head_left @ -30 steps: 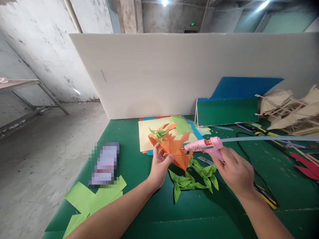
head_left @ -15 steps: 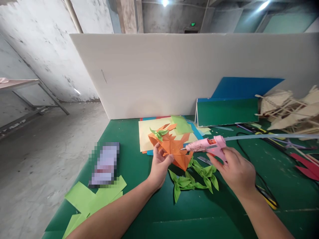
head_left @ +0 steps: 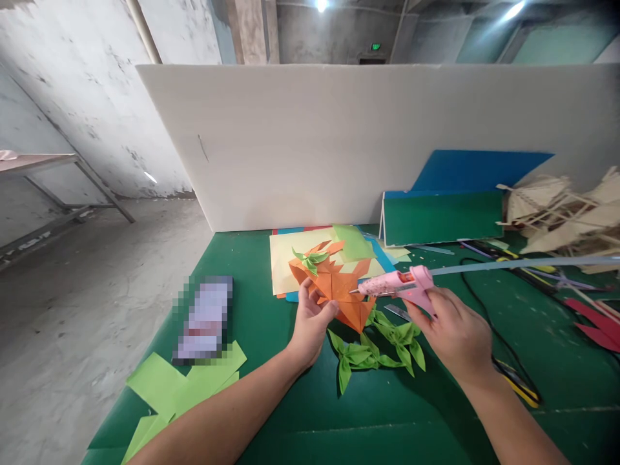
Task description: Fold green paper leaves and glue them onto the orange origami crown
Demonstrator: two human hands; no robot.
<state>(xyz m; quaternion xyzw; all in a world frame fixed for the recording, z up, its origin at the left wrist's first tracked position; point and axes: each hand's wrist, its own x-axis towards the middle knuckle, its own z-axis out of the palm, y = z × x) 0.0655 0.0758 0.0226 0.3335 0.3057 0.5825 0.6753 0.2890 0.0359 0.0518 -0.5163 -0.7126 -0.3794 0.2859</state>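
Note:
My left hand [head_left: 312,326] grips a folded orange paper piece [head_left: 346,284] by its lower left side, thumb in front. A green paper leaf cluster [head_left: 310,259] sits at the piece's upper left corner. In my right hand [head_left: 458,332] is a pink glue gun [head_left: 394,284], a long clear glue stick [head_left: 523,262] running out of its back. The nozzle points left at the orange paper's face; whether it touches I cannot tell. Folded green paper leaves [head_left: 358,354] lie on the table just below the orange piece, near a utility knife blade [head_left: 397,312].
A blurred phone [head_left: 203,320] and light green paper sheets [head_left: 179,387] lie to the left. Behind are stacked coloured sheets [head_left: 283,252], a green folded board [head_left: 443,216] and a tall white panel [head_left: 300,148]. Thin wooden constructions [head_left: 557,213], black cable and red paper [head_left: 600,332] occupy the right.
My right hand has shifted slightly left and down with the glue gun, so the nozzle sits a little further over the orange paper. My left hand stays almost still.

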